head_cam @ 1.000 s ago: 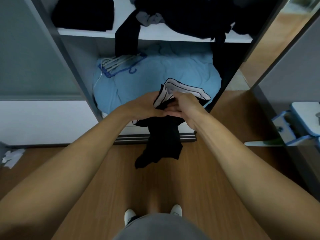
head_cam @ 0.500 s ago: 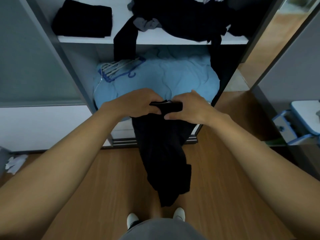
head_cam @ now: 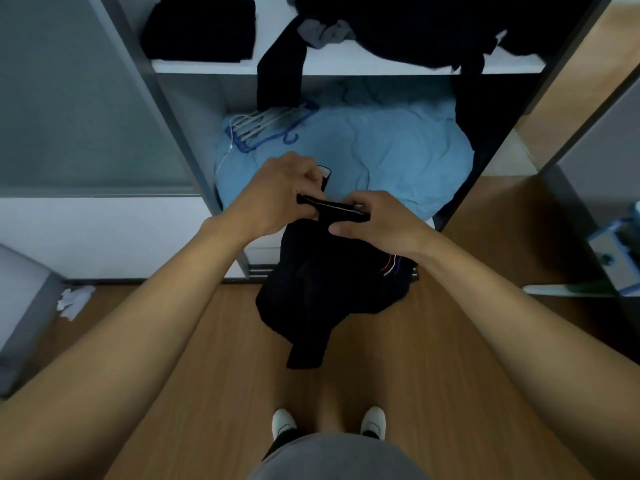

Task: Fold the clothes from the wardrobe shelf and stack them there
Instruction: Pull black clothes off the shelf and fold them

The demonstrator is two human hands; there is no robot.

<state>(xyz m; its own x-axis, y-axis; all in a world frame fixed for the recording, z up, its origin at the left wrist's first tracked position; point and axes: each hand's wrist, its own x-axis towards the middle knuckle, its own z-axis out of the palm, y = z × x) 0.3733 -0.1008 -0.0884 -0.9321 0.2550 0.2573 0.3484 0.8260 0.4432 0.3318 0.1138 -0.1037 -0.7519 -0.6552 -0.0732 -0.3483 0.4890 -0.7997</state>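
A black garment with small red and white stripes hangs in front of the wardrobe, bunched below my hands. My left hand and my right hand both grip its top edge, close together. On the white shelf above, a folded black stack sits at the left. A loose heap of dark clothes lies at the right, with a black sleeve and a grey piece hanging over the edge.
A light blue duvet fills the lower compartment, with white and blue hangers on it. A grey sliding door stands left. White scraps lie on the wooden floor. A blue and white object is at right.
The garment has bunched up and hangs shorter than half a second ago. My hands stay together on its top edge, shifted slightly right; the white-trimmed part seen earlier is now tucked in.
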